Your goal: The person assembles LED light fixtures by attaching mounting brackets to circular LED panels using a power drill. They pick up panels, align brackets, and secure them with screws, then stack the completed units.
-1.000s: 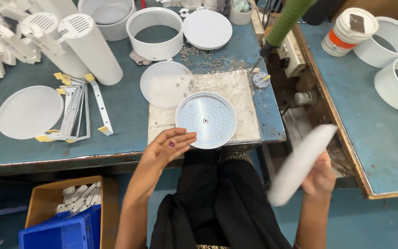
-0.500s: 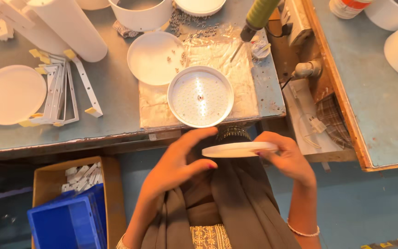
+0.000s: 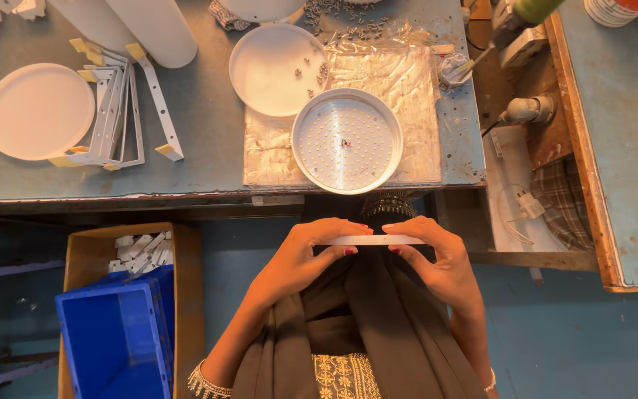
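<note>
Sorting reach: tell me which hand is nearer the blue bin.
Left. The left hand is up and right of the blue bin; the right hand is farther right.

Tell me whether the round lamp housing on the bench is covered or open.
Open: the lamp housing shows its dotted inside; no cover sits on it.

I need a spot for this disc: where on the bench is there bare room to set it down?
Both hands, left hand and right hand, hold the thin white disc. Bare bench lies between the white metal brackets and the plastic sheet. It is crowded around the round LED fixture and the shallow white dish with screws.
</note>
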`<state>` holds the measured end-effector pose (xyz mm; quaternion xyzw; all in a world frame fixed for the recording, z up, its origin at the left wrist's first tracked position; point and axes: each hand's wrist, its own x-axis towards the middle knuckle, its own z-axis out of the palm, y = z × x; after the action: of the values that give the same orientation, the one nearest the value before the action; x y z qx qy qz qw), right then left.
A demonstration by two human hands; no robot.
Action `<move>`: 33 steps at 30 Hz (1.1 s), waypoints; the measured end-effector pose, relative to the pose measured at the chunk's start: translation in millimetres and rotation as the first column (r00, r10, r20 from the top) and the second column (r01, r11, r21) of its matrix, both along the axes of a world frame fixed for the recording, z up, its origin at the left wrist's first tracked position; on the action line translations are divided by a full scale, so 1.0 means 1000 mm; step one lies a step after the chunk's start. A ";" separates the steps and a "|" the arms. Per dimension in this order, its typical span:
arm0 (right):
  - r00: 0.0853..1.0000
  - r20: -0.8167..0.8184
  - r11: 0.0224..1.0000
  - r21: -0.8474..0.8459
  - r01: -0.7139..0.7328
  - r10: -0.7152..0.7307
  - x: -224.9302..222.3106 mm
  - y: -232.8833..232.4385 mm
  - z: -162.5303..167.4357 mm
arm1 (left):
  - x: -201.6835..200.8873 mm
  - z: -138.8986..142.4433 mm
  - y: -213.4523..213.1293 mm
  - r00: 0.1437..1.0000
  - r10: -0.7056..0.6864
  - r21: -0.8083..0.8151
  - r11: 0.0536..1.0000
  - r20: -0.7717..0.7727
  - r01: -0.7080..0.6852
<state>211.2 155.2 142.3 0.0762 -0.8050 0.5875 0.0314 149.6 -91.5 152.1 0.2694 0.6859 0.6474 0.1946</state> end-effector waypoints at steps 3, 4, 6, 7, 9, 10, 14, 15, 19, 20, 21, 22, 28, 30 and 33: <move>0.998 -0.056 0.998 0.064 0.022 -0.019 0.002 0.000 0.002 | -0.007 -0.006 -0.008 0.992 0.032 0.071 0.997 -0.126 -0.023; 0.997 -0.065 0.997 0.068 0.037 -0.032 0.002 0.001 0.003 | -0.012 -0.010 -0.013 0.981 0.050 0.102 0.994 -0.190 -0.031; 0.995 -0.080 0.996 0.063 0.064 -0.059 0.003 0.004 0.003 | -0.028 -0.022 -0.021 0.930 0.269 0.004 0.961 -0.249 -0.277; 0.994 -0.085 0.996 0.052 0.077 -0.072 0.003 0.005 0.004 | -0.039 -0.030 -0.023 0.885 0.368 -0.041 0.918 -0.284 -0.395; 0.991 -0.102 0.995 0.052 0.086 -0.080 0.005 0.007 0.003 | -0.073 -0.051 -0.021 0.756 0.596 -0.146 0.751 -0.272 -0.644; 0.990 -0.118 0.995 0.062 0.084 -0.076 0.005 0.008 0.003 | -0.093 -0.060 -0.021 0.760 0.567 -0.141 0.764 -0.317 -0.629; 0.990 -0.134 0.993 0.094 0.066 -0.053 0.009 0.005 0.000 | -0.177 -0.090 -0.007 0.846 0.434 -0.201 0.840 -0.311 -0.504; 0.991 -0.129 0.994 0.098 0.056 -0.043 0.010 0.004 -0.001 | -0.195 -0.093 -0.003 0.862 0.395 -0.259 0.839 -0.316 -0.479; 0.994 -0.106 0.992 0.119 0.046 -0.033 0.016 -0.001 -0.002 | -0.242 -0.094 0.008 0.891 0.338 -0.506 0.735 -0.304 -0.452; 0.994 -0.099 0.991 0.127 0.050 -0.037 0.017 -0.001 -0.002 | -0.248 -0.094 0.012 0.888 0.323 -0.553 0.696 -0.328 -0.457; 0.995 -0.084 0.991 0.122 0.056 -0.046 0.017 -0.002 -0.002 | -0.252 -0.094 0.016 0.885 0.305 -0.599 0.654 -0.351 -0.463; 0.996 -0.067 0.991 0.115 0.061 -0.053 0.018 -0.002 -0.002 | -0.256 -0.094 0.019 0.902 0.288 -0.613 0.663 -0.322 -0.430; 0.998 -0.049 0.993 0.104 0.049 -0.044 0.016 -0.004 -0.007 | -0.272 -0.094 0.036 0.966 0.164 -0.537 0.806 -0.201 -0.249; 0.999 -0.032 0.996 0.081 0.045 -0.042 0.015 -0.005 -0.009 | -0.272 -0.091 0.039 0.991 0.124 -0.552 0.824 -0.044 -0.128; 0.999 -0.027 0.996 0.070 0.046 -0.045 0.015 -0.006 -0.011 | -0.261 -0.077 0.041 0.988 0.150 -0.374 0.919 0.034 -0.127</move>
<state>226.0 149.2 131.8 0.0663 -0.8263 0.5569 0.0520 -111.0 -50.7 74.9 0.1585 0.8068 0.5264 0.2166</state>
